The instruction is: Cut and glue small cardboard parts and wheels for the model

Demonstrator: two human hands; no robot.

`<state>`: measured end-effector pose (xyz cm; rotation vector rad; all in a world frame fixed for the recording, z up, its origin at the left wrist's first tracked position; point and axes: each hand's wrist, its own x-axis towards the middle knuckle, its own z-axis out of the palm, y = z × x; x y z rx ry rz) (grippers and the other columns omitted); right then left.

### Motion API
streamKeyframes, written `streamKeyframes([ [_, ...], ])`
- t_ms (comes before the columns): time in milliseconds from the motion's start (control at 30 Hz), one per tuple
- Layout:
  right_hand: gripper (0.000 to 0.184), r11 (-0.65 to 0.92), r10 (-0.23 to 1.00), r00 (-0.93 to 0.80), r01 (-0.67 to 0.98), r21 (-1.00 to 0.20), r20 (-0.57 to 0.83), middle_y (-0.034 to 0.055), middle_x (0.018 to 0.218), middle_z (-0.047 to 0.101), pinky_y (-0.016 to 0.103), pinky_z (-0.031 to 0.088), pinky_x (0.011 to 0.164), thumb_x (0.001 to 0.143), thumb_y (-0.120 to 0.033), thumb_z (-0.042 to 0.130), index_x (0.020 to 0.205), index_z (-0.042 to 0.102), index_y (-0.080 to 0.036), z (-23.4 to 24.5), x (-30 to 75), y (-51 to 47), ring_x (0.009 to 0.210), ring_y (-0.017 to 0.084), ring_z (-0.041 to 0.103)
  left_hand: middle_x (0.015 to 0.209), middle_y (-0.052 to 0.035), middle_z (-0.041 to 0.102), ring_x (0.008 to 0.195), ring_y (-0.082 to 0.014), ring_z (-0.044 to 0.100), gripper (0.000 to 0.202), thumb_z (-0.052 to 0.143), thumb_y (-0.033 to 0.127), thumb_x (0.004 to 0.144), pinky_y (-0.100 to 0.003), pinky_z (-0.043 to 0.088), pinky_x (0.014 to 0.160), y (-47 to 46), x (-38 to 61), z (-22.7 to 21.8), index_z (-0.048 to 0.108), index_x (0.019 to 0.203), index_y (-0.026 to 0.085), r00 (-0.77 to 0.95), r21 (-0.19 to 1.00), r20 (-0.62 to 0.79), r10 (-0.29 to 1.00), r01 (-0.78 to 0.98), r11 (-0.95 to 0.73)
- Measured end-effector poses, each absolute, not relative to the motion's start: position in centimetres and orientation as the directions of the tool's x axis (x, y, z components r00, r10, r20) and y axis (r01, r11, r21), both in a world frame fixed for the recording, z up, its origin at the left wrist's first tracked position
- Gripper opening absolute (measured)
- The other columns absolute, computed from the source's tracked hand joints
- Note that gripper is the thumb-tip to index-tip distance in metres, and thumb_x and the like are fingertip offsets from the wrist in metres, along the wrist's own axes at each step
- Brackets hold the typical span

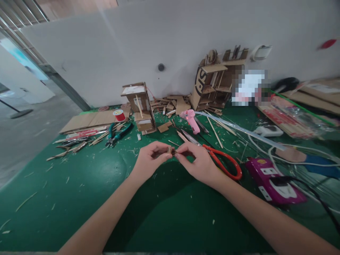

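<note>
Currently, a small brown piece (172,151) is pinched by left hand (149,158) and right hand (198,162), well inside the table's (159,219) near edge. It could be crushed by overtight pinching.

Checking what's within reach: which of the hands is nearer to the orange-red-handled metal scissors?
Right. The right hand is close beside the scissors, overlapping part of them in view; the left hand is farther off, to their left.

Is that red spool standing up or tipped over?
Standing up: the red spool shows its round white end on top, with the red part below it.
</note>
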<state>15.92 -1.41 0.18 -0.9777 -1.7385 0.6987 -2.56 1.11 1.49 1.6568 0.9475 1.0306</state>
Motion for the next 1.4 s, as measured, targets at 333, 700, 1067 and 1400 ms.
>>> streamKeyframes([
  [333, 0.005, 0.537, 0.843, -0.207, 0.381, -0.753, 0.497, 0.0014, 0.080, 0.064, 0.029, 0.054, 0.065, 0.088, -0.018, 0.054, 0.086, 0.055, -0.023, 0.2, 16.0, -1.4, 0.071, 0.015, 0.063, 0.089, -0.0060, 0.074, 0.085, -0.0190, 0.070, 0.023, 0.072, 0.033, 0.077, -0.033, 0.057, 0.081, 1.2, -2.5, 1.4, 0.066, 0.093, 0.017, 0.363, 0.947, 0.224, 0.904, 0.136, -0.290],
  [700, 0.032, 0.563, 0.824, -0.243, 0.456, -0.689, 0.512, 0.0095, 0.107, 0.062, 0.041, 0.055, 0.083, 0.085, -0.020, 0.062, 0.115, 0.051, -0.021, -0.8, 15.9, -1.1, 0.096, 0.023, 0.063, 0.098, -0.0071, 0.065, 0.095, -0.0192, 0.063, 0.015, 0.070, 0.028, 0.080, -0.033, 0.052, 0.086, 1.5, -2.6, 1.3, 0.069, 0.092, 0.018, 0.417, 0.835, 0.359, 0.835, 0.257, -0.487],
  [1067, 0.019, 0.491, 0.859, -0.101, 0.446, -0.748, 0.503, 0.0053, 0.096, 0.066, 0.040, 0.057, 0.084, 0.083, -0.014, 0.059, 0.101, 0.056, -0.022, -0.1, 16.3, -0.5, 0.088, 0.020, 0.066, 0.126, -0.0119, 0.058, 0.121, -0.0311, 0.047, 0.039, 0.058, 0.031, 0.087, -0.049, 0.039, 0.101, 2.4, -3.3, -0.8, 0.059, 0.123, 0.019, 0.528, 0.329, 0.308, 0.792, 0.722, -0.609],
  [1400, 0.025, 0.479, 0.869, -0.108, 0.430, -0.765, 0.483, 0.0063, 0.095, 0.066, 0.038, 0.056, 0.085, 0.084, -0.018, 0.059, 0.109, 0.053, -0.020, -0.6, 16.1, -0.3, 0.088, 0.019, 0.068, 0.098, -0.0064, 0.066, 0.089, -0.0203, 0.061, 0.022, 0.057, 0.034, 0.088, -0.034, 0.047, 0.081, 2.8, -3.3, -0.2, 0.065, 0.103, 0.020, 0.423, 0.633, 0.305, 0.853, 0.579, -0.513],
])
